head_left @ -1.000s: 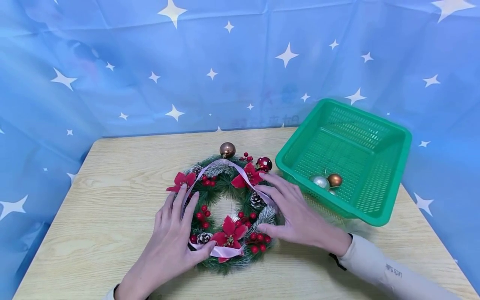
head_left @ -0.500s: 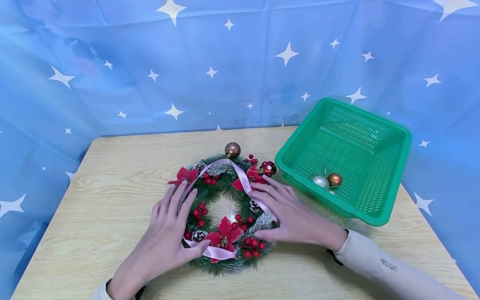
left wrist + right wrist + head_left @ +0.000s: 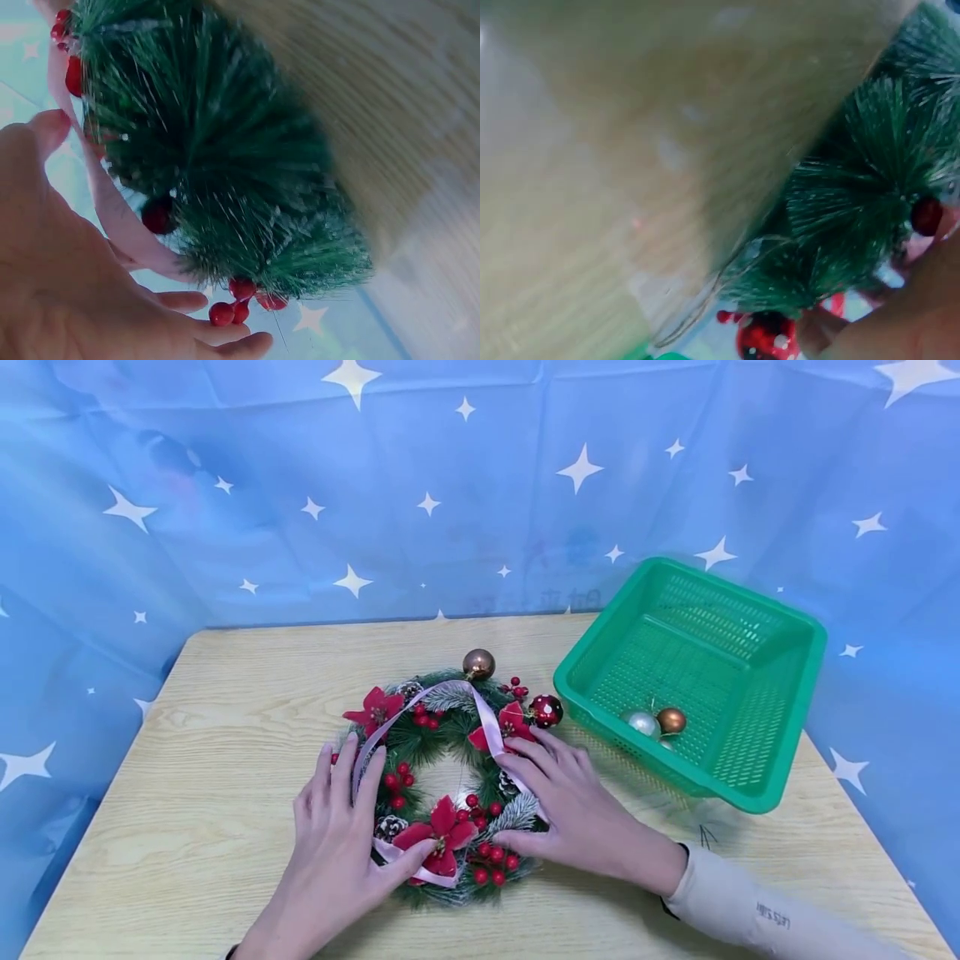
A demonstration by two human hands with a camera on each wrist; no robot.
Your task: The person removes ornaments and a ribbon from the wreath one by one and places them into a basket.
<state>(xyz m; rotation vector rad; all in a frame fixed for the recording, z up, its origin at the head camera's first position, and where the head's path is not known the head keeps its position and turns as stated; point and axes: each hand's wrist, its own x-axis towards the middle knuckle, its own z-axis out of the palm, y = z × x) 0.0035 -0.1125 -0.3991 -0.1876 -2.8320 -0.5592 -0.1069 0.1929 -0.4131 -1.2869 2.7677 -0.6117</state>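
A green Christmas wreath (image 3: 416,745) lies on the table, trimmed with red poinsettias, red berries and frosted pinecones. A loose pink ribbon (image 3: 489,727) loops over it. My left hand (image 3: 330,839) rests at the wreath's left side, fingers spread, thumb by the front poinsettia (image 3: 442,837). In the left wrist view the ribbon (image 3: 116,214) runs beside the thumb and fingers. On the wreath's right side lies my right hand (image 3: 573,806), fingers over the ribbon and greenery. A brown bauble (image 3: 478,664) is at the wreath's back edge, a spotted red bauble (image 3: 546,711) at its back right.
A green plastic basket (image 3: 806,693) stands to the right, close to the right forearm. Inside it are a silver bauble (image 3: 643,723) and a copper bauble (image 3: 671,721). Behind the wooden table (image 3: 247,693) hangs a blue star-patterned curtain (image 3: 390,452).
The wreath has turned a little clockwise: the brown and red baubles have shifted right, the front poinsettia left. Both hands have moved slightly with it. The basket stays in place.
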